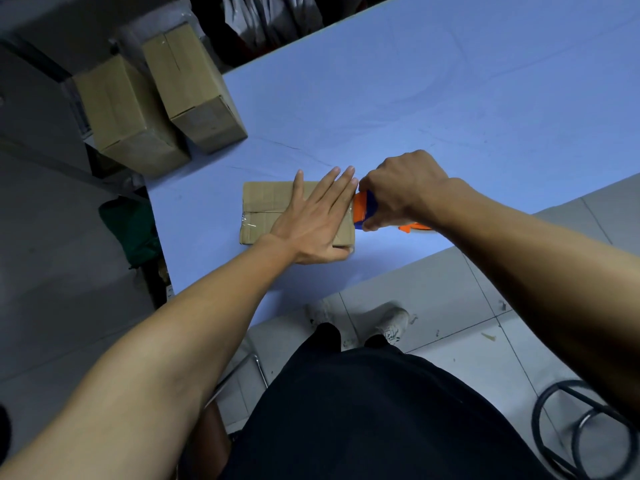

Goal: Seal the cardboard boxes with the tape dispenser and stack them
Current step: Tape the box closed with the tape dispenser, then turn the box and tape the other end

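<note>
A small flat cardboard box (266, 209) lies on the blue table (450, 109) near its front edge. Clear tape runs along its middle seam. My left hand (315, 220) lies flat on the box's right half, fingers straight and spread, thumb at the near edge. My right hand (401, 188) grips an orange and blue tape dispenser (363, 209) pressed against the box's right end. Most of the dispenser is hidden under that hand.
Two taller taped cardboard boxes (124, 116) (194, 88) stand side by side at the table's far left corner. Beyond the left edge are a grey floor and a dark green object (128, 230). A black wire stool (585, 431) stands on the tiles at lower right.
</note>
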Demonstrator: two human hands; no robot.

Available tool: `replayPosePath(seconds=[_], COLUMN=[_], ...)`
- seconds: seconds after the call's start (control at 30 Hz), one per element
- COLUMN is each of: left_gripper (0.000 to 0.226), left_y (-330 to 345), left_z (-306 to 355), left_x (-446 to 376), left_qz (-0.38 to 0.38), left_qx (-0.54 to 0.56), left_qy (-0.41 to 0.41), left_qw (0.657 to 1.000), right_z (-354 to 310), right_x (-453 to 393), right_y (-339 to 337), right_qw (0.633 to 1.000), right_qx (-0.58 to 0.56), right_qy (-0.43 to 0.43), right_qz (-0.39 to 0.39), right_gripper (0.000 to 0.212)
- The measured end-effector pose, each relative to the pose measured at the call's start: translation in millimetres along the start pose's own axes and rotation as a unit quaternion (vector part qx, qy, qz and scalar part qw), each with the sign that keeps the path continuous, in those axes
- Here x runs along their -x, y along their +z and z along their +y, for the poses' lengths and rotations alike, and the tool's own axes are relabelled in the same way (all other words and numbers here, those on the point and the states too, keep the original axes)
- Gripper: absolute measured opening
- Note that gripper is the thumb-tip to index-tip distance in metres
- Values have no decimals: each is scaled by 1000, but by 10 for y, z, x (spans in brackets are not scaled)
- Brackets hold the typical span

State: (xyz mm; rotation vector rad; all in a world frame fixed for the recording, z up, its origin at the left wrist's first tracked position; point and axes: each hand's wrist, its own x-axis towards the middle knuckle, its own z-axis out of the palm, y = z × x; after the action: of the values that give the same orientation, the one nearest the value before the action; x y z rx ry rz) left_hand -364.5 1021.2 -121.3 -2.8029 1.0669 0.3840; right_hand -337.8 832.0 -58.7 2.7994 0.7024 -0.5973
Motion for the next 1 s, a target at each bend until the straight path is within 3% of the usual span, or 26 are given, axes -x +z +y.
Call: replayPosePath(seconds=[0.27, 0.43, 0.6, 0.73, 0.83, 1.0], left_gripper=[108, 111, 108, 107, 113, 124], left_y=[-7, 54, 31, -39, -117, -367], left_z=[-15, -12, 28, 234, 338, 335], left_x=[-7, -13, -12, -71, -169, -251], left_qz=[0, 11, 32, 33, 11, -41], left_qx=[-2, -7, 6, 73, 151, 269], left_qy=[1, -6, -34, -197, -305, -369], left_qw=[1000, 1000, 999, 977, 940, 889], right_z=[-7, -171, 60, 192, 302, 397], right_x=[-61, 28, 22, 135, 245, 346], right_y=[-104, 351, 333, 362, 355, 214], right_qw=[996, 990, 994, 986, 961, 894], right_qx=[-34, -44, -77, -142, -228, -403], right_qy=[33, 5, 33, 78, 132, 159], right_qz=[-78, -137, -70, 41, 83, 112], right_gripper=[44, 47, 51, 61, 61, 57])
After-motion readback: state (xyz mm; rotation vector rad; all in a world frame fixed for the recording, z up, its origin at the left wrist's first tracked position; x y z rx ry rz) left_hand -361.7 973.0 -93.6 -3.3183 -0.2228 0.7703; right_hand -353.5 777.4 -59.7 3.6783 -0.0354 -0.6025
